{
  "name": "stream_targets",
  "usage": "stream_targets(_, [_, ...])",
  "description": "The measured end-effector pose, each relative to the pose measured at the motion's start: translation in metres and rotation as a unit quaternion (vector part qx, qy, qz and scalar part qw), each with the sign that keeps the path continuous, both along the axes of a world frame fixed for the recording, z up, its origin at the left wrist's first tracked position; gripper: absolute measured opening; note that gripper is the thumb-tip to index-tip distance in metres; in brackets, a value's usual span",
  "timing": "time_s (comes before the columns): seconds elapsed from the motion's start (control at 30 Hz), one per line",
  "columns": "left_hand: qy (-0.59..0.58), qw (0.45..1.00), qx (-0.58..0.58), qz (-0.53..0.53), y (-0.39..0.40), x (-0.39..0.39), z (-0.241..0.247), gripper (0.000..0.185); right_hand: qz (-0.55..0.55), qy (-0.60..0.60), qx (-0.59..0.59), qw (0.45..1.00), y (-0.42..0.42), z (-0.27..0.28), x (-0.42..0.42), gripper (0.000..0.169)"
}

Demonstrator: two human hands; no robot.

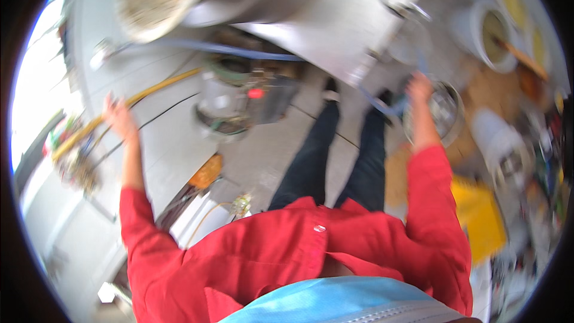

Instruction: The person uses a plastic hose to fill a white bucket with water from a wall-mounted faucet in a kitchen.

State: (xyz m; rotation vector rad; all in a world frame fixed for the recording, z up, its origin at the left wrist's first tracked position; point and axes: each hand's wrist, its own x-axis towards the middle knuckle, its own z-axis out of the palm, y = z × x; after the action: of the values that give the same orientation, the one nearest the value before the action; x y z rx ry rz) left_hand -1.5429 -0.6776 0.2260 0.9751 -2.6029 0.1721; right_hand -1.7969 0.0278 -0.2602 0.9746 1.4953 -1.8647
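Note:
My left hand [120, 116] reaches out at the left, beside a long yellow bar or pole [80, 137]; blur hides whether it touches it, though the fingers look spread. At the right, my right hand [419, 87] is over the near rim of a round container [456, 112] with shiny contents; whether it grips something is blurred. A blue hose or strap [376, 103] runs close by the right hand. Another blue length [233, 51] stretches across below a large tilted drum [172, 31] that has pale, crusted material inside.
A pale metal table or panel [341, 31] juts in at the top. Left of my feet stands a cylindrical machine [224, 103] with a red part. White buckets [475, 22], one with a wooden stick, are at the upper right. A yellow box or sack [477, 220] lies at the right.

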Motion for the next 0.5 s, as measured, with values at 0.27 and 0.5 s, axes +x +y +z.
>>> stream_targets(0.27, [0.059,0.981,-0.181,0.046,-0.055,-0.052,0.05,0.055,0.093,-0.049,0.185,0.977,-0.052,0.068,0.007,0.036])
stream_targets(0.5, [-0.217,0.952,-0.095,-0.192,-0.062,-0.085,0.058,0.045,0.09,-0.043,0.203,0.974,-0.073,0.082,0.006,0.038])
